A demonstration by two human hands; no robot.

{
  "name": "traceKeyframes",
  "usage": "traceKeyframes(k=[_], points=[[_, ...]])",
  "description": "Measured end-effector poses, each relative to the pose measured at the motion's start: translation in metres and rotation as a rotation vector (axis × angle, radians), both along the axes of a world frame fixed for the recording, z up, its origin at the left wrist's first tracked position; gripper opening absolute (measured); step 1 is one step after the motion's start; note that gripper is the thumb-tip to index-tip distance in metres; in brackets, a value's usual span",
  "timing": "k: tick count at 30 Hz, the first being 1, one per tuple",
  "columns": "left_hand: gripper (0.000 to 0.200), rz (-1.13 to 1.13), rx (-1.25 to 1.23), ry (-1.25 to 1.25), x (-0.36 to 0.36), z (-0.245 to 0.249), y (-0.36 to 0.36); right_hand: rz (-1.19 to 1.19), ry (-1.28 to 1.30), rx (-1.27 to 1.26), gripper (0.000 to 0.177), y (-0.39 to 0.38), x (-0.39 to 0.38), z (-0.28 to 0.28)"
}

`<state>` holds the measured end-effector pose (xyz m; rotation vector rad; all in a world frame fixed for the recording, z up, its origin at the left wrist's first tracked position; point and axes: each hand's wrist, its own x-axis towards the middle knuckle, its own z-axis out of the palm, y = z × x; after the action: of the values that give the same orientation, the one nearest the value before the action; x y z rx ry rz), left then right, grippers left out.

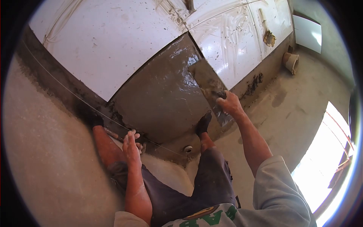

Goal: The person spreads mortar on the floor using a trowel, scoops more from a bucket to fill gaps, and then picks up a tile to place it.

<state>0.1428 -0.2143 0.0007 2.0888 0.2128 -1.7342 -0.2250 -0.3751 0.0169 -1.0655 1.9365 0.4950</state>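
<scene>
One hand, my left hand (131,151), is nearest: held above the bed's near-left edge, it has its fingers extended close together; whether it touches the hammer-like tool (112,133) partly hidden behind it I cannot tell. Near the bed's near corner, a round pipe mouth (187,149) opens, and a taut string (75,94) runs along the near-left edge. My right hand (229,104) is closed on the handle of a long rectangular trowel (204,75), whose blade slants across the right edge of the mortar bed (151,94), its far end short of the bed's far corner. The mortar is grey-brown, glossy towards that far corner. Beyond the left edge lies a white tile (109,49); beyond the right edge, a second, smeared tile (230,53). Farther off, a yellowish lump (269,39) sits near the tiled area's right edge, with a bucket (291,62) outside that edge.
</scene>
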Motion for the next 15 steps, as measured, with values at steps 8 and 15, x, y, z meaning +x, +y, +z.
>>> traceKeyframes(k=[8, 15], points=[[0.059, -0.087, -0.002, -0.012, -0.003, -0.004, 0.0, -0.039, 0.019, 0.19, 0.042, 0.063, -0.019, 0.025], [0.057, -0.148, -0.021, -0.042, -0.003, -0.003, 0.0, 0.051, -0.033, 0.228, 0.039, 0.094, -0.015, 0.039]])
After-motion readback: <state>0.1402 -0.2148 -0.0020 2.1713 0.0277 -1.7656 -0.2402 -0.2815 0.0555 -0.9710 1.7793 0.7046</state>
